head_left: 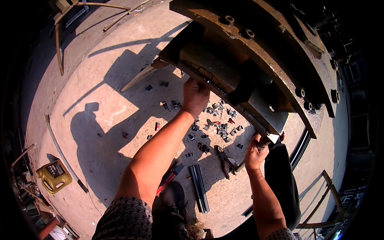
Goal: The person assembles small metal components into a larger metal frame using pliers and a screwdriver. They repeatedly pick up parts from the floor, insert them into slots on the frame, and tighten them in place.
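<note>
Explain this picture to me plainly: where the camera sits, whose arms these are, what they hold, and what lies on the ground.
The camera sits on a person's head and looks down, so both bare arms entering from below are that person's own. The wide lens bends straight edges. The left hand presses against the underside of a big rusty metal machine part. The right hand grips a handled tool at the part's lower corner; what kind is hard to tell. On the concrete ground lie small metal offcuts, pliers, dark strips and a yellow jug.
</note>
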Demonstrator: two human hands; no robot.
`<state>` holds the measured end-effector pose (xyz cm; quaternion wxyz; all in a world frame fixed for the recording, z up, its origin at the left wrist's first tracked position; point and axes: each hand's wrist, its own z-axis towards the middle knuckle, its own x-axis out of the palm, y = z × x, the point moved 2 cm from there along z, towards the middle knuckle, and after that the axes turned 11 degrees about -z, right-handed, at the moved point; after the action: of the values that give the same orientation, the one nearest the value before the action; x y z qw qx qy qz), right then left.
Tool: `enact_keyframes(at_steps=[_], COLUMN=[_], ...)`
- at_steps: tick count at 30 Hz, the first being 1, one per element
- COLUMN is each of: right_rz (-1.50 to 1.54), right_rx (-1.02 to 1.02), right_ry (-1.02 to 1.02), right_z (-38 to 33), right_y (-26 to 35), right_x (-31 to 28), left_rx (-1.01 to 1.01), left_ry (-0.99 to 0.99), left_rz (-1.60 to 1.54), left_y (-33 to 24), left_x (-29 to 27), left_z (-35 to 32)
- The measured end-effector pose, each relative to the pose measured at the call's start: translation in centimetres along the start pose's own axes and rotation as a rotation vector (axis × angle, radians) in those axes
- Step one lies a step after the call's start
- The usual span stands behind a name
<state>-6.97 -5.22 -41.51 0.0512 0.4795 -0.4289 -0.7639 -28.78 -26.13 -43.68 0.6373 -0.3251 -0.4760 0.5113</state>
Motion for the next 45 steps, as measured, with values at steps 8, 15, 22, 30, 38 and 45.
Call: enact_keyframes(at_steps=[8, 15, 22, 30, 38, 45], right_rz=[0.0, -0.008, -0.023, -0.001, 0.024, -0.021], right_rx=[-0.012, 0.008, -0.024, -0.002, 0.017, -0.001], right_ry=[0.002, 0.019, 0.007, 0.02, 0.007, 0.009], right_z=[0.0, 0.0, 0.1, 0.0, 0.0, 0.0], right_y=[0.4, 0.5, 0.8, 0.9, 1.3, 0.3], right_x=[0.0, -0.2, -0.2, -0.1, -0.2, -0.3], left_rx=[0.012, 0.006, 0.056, 0.187, 0.184, 0.183], left_ry=[-0.017, 0.067, 0.148, 0.281, 0.413, 0.412], left_rz=[0.075, 0.257, 0.269, 0.534, 0.598, 0.722], left_y=[0.4, 0.7, 1.4, 2.4, 2.2, 2.0], left_x=[-1.1, -2.1, -3.7, -5.1, -4.6, -5.0], left_z=[0.1, 0.8, 2.4, 3.4, 4.5, 4.9])
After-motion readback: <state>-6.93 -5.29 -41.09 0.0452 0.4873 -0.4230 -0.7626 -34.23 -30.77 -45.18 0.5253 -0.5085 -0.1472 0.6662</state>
